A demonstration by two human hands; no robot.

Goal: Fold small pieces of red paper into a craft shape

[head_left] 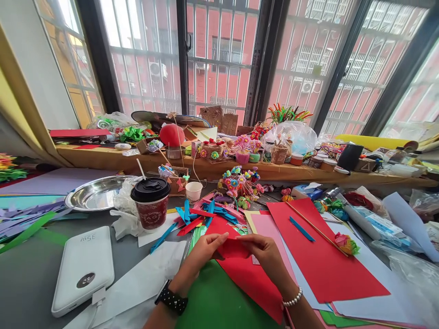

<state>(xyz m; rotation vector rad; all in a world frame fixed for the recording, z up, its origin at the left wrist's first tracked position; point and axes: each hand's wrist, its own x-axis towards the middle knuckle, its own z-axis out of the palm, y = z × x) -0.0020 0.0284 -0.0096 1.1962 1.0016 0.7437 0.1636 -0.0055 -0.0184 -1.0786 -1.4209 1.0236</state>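
Between my two hands is a small piece of red paper (233,249), pinched along its upper edge. My left hand (209,246) grips its left end with thumb and fingers, and my right hand (262,249) grips the right end. Under them lie a larger red sheet (254,283) and a green sheet (212,292). Just beyond my hands is a pile of folded blue and red paper strips (202,212). A black watch band is on my left wrist, a beaded bracelet on my right.
A lidded coffee cup (151,205) with a straw stands left of the strips, near a metal dish (99,194). A white power bank (84,269) lies at left with a cable. Right are red paper (329,246) and a paper flower (346,243). Crafts crowd the ledge (144,162).
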